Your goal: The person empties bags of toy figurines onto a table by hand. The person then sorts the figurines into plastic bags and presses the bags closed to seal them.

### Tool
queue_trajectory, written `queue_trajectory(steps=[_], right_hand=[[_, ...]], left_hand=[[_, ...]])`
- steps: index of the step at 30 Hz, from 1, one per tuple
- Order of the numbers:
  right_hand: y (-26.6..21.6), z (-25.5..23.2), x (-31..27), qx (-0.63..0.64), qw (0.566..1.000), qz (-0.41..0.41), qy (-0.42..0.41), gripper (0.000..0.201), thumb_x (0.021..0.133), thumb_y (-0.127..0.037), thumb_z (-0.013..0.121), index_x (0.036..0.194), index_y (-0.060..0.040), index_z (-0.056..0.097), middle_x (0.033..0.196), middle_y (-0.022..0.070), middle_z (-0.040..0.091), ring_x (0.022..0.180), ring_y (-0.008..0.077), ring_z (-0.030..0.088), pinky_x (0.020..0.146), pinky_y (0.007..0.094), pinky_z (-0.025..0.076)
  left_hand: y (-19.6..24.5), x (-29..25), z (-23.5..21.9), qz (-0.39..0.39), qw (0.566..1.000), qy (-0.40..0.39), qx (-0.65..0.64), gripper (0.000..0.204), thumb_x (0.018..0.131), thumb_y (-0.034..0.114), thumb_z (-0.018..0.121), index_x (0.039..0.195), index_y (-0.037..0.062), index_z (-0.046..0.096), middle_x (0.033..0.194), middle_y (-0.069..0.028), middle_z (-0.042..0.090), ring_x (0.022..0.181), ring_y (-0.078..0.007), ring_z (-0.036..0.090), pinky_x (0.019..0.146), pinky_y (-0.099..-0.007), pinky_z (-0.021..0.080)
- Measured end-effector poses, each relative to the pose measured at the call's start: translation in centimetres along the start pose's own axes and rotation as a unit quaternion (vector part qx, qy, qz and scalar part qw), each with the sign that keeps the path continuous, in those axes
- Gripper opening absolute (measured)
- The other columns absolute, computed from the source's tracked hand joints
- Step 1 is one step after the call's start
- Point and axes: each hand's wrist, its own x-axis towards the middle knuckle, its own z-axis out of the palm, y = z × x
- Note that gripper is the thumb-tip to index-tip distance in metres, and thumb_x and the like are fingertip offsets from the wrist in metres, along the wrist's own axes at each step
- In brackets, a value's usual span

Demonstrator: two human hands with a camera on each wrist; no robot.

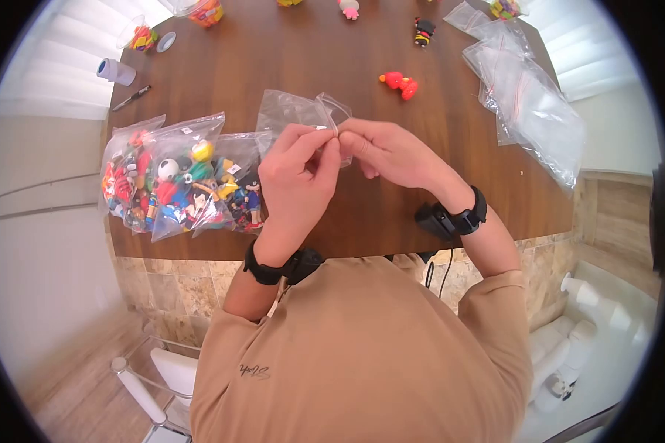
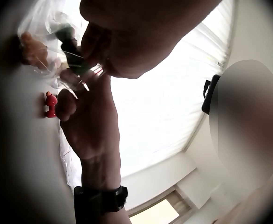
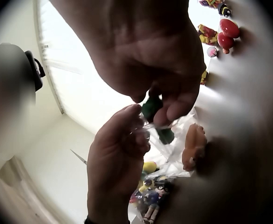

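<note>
Both hands meet at the top edge of a clear zip bag (image 1: pixel 295 109) over the table. My left hand (image 1: pixel 297 171) pinches that edge between thumb and fingers. My right hand (image 1: pixel 391 151) grips the same edge just beside it, fingertips nearly touching the left ones. Through the plastic, the wrist views show a green figure (image 3: pixel 165 136) and an orange-brown figure (image 3: pixel 195 145); the hands hide part of the green one. To the left of my left hand lie several filled zip bags (image 1: pixel 188 181) of small toy figures.
Flat clear bags (image 1: pixel 528 96) are piled at the right of the brown table (image 1: pixel 266 55). A red toy (image 1: pixel 400 85) and a black figure (image 1: pixel 424 32) lie beyond the hands. At the far left are a pen (image 1: pixel 131 98), a white bottle (image 1: pixel 116 71) and a tub of colourful pieces (image 1: pixel 205 13).
</note>
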Motion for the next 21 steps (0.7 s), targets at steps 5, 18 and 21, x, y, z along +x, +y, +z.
queue_trajectory(steps=[5, 18, 21], right_hand=[[-0.7, -4.0, -0.5, -0.131, 0.987, -0.031, 0.088, 0.026, 0.095, -0.02, 0.06, 0.118, -0.008, 0.063, 0.092, 0.0075, 0.067, 0.076, 0.0209, 0.063, 0.072, 0.0316, 0.052], [1.9, -6.8, -2.5, 0.031, 0.995, 0.012, 0.092, 0.024, 0.094, -0.013, 0.059, 0.115, -0.0039, 0.067, 0.096, 0.0004, 0.066, 0.078, 0.0114, 0.06, 0.073, 0.0261, 0.05], [0.5, -5.3, -4.0, 0.119, 0.992, 0.03, 0.011, 0.025, 0.094, -0.011, 0.059, 0.116, -0.0013, 0.066, 0.093, -0.0021, 0.065, 0.08, 0.0044, 0.056, 0.073, 0.0228, 0.048]], left_hand=[[-0.1, -0.2, 0.3, 0.016, 0.996, -0.055, 0.073, 0.005, 0.083, 0.006, 0.07, 0.088, 0.0065, 0.071, 0.083, -0.0059, 0.064, 0.059, -0.0202, 0.063, 0.056, -0.0307, 0.051], [-1.6, 0.6, 0.9, -0.067, 0.996, -0.054, -0.013, 0.006, 0.084, 0.006, 0.069, 0.087, 0.0012, 0.07, 0.072, -0.0107, 0.062, 0.06, -0.0237, 0.061, 0.056, -0.0333, 0.048], [-1.2, 1.1, 0.7, -0.088, 0.994, -0.038, -0.048, 0.007, 0.085, 0.007, 0.069, 0.087, 0.0005, 0.07, 0.073, -0.0097, 0.062, 0.059, -0.02, 0.061, 0.056, -0.0311, 0.047]])
